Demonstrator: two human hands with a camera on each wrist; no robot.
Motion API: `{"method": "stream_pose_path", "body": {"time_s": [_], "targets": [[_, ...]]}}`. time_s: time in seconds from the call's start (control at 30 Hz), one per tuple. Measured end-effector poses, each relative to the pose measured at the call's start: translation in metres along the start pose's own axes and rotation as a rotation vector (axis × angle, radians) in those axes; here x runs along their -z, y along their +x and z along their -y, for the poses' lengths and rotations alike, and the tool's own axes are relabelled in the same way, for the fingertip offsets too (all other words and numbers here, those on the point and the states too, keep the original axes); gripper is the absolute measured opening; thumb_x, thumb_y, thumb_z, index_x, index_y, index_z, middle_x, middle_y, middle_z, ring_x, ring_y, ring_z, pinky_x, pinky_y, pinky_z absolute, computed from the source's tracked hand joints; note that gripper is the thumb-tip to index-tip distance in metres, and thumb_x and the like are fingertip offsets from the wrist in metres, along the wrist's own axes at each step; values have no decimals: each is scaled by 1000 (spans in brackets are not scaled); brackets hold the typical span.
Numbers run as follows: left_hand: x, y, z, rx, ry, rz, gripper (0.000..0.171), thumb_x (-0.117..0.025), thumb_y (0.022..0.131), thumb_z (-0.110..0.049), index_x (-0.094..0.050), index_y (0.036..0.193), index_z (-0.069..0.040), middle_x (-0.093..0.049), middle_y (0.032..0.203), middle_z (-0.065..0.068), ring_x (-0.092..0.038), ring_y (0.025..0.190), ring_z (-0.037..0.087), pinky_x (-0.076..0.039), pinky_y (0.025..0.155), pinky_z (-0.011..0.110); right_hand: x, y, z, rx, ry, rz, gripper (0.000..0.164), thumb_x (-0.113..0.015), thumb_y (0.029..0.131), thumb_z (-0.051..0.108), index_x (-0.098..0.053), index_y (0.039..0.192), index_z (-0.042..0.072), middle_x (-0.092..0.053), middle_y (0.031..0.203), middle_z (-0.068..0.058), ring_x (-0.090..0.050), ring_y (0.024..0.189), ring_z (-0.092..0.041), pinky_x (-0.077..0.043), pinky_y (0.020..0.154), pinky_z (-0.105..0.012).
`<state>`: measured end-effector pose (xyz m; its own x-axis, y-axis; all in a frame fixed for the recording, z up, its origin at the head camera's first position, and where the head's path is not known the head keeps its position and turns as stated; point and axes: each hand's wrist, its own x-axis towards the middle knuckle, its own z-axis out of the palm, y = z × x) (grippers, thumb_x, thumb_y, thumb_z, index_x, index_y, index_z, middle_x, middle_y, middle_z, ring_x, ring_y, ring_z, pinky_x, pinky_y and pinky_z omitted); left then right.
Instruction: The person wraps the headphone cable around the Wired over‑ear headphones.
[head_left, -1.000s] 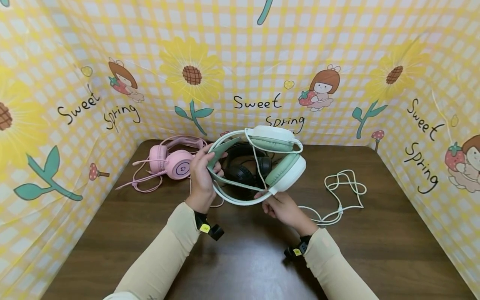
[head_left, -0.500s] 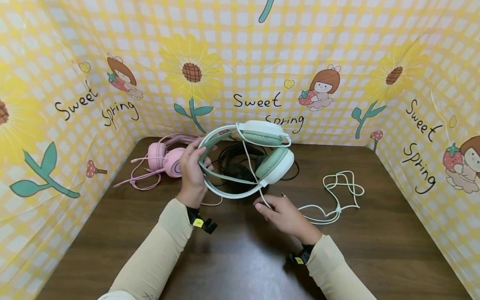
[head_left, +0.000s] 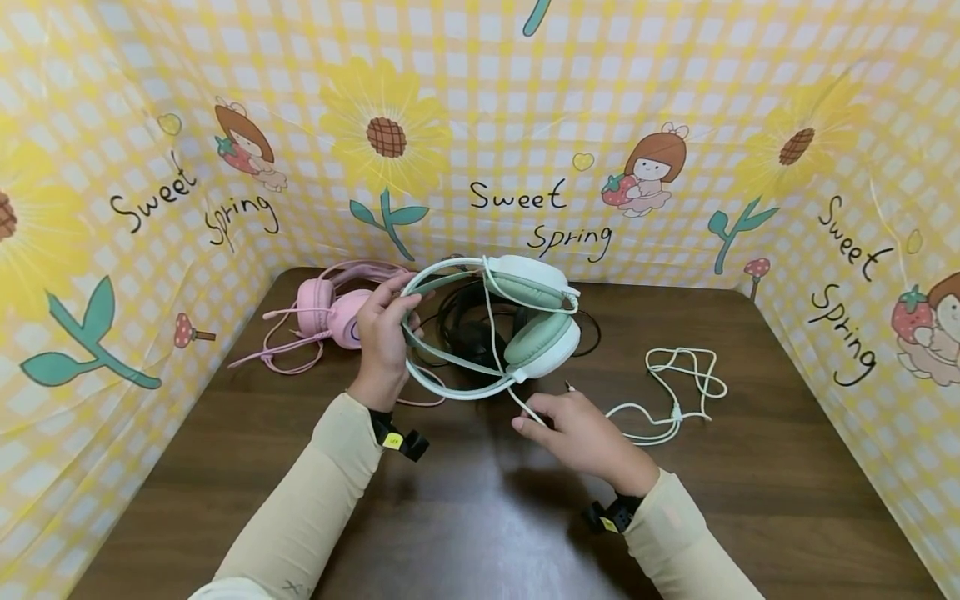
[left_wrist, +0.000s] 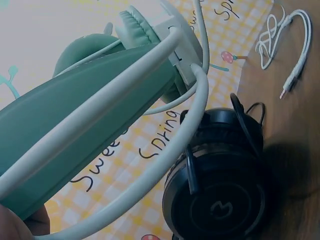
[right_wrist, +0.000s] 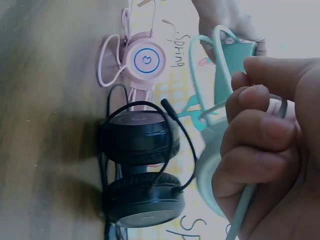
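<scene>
White headphones with mint-green ear pads (head_left: 537, 343) are held up above the table by my left hand (head_left: 384, 337), which grips the headband on its left side. In the left wrist view the mint inner band (left_wrist: 95, 95) runs between two white headband bars. My right hand (head_left: 588, 437) pinches the white cable (head_left: 527, 408) just below the lower earcup, its fingers curled round it in the right wrist view. A plug tip (head_left: 570, 386) shows just behind that hand. Black headphones (left_wrist: 220, 195) lie behind the white pair, partly hidden by it in the head view.
Pink headphones (head_left: 315, 308) with a microphone and coiled cable lie at the back left of the brown table (head_left: 480, 533). A bundled white cable (head_left: 677, 412) rests on the right side. Patterned yellow cloth (head_left: 517, 108) walls in the back and both sides.
The white headphones have moved left with my left hand. My right hand has come out from behind the headband to below the earcup, and the cable between its fingers now shows.
</scene>
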<state>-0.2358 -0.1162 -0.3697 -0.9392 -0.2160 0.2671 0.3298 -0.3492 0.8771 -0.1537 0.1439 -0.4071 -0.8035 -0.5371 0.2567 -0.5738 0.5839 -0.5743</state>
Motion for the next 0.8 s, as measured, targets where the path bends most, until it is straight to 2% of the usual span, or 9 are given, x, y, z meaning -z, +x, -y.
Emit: {"method": "stream_pose_path", "body": {"time_s": [0.07, 0.13, 0.23, 0.33, 0.43, 0.5, 0.63, 0.73, 0.8], "targets": [[0, 0, 0, -9, 27, 13, 27, -57, 88, -1, -67, 113, -4, -70, 82, 5, -41, 51, 13, -38, 46, 23, 3, -1, 3, -5, -3, 11, 33, -62, 95, 39, -46, 69, 26, -32, 56, 18, -33, 49, 2, -44, 91, -50], [1, -2, -1, -34, 64, 30, 28, -58, 87, 0, -67, 113, -1, -67, 77, 1, -41, 51, 14, -39, 46, 25, 7, -2, 7, -7, -6, 20, 30, -63, 95, 37, -48, 70, 27, -34, 56, 17, -34, 50, 1, -48, 73, -36], [0, -3, -1, -80, 132, 65, 29, -60, 86, 1, -65, 115, 4, -64, 76, -2, -42, 52, 15, -39, 48, 26, 13, -2, 12, 7, -12, 27, 29, -64, 94, 35, -49, 70, 28, -35, 56, 18, -35, 51, 0, -36, 50, -24], [-1, -5, -1, -119, 191, 101, 31, -61, 86, 1, -63, 116, 8, -66, 81, -3, -46, 57, 13, -40, 51, 24, 20, -3, 16, 51, -47, 22, 32, -65, 94, 33, -47, 69, 28, -35, 57, 18, -36, 51, 1, -34, 49, -20], [-1, -7, -1, -127, 217, 126, 31, -61, 86, 2, -62, 115, 10, -68, 85, -1, -49, 61, 10, -39, 54, 21, 27, -3, 19, 98, -93, 21, 33, -65, 94, 31, -45, 68, 26, -34, 58, 18, -35, 51, 1, -35, 50, -21], [-1, -7, 0, -117, 219, 145, 30, -62, 86, 2, -63, 114, 9, -68, 86, 9, -48, 61, 11, -38, 54, 22, 32, -4, 21, 115, -124, 29, 34, -64, 94, 31, -45, 68, 25, -32, 58, 18, -35, 52, 1, -35, 50, -22], [-1, -7, 0, -103, 272, 201, 25, -63, 86, 3, -66, 110, 9, -66, 83, 10, -46, 60, 14, -38, 55, 24, 41, -5, 21, 106, -170, 81, 33, -66, 93, 31, -46, 67, 24, -33, 58, 17, -36, 53, 0, -35, 51, -22], [-2, -8, -1, -112, 358, 254, 22, -64, 87, 2, -68, 107, 8, -66, 85, 3, -50, 69, 13, -42, 62, 23, 46, -4, 22, 92, -193, 131, 27, -69, 91, 30, -53, 70, 25, -39, 59, 18, -39, 54, 0, -37, 52, -22], [-2, -9, -1, -115, 405, 289, 21, -65, 87, 0, -69, 106, 7, -67, 91, 8, -53, 76, 14, -44, 68, 23, 48, -4, 24, 89, -202, 149, 22, -73, 88, 29, -57, 73, 26, -43, 60, 19, -41, 54, 1, -39, 53, -22]]}}
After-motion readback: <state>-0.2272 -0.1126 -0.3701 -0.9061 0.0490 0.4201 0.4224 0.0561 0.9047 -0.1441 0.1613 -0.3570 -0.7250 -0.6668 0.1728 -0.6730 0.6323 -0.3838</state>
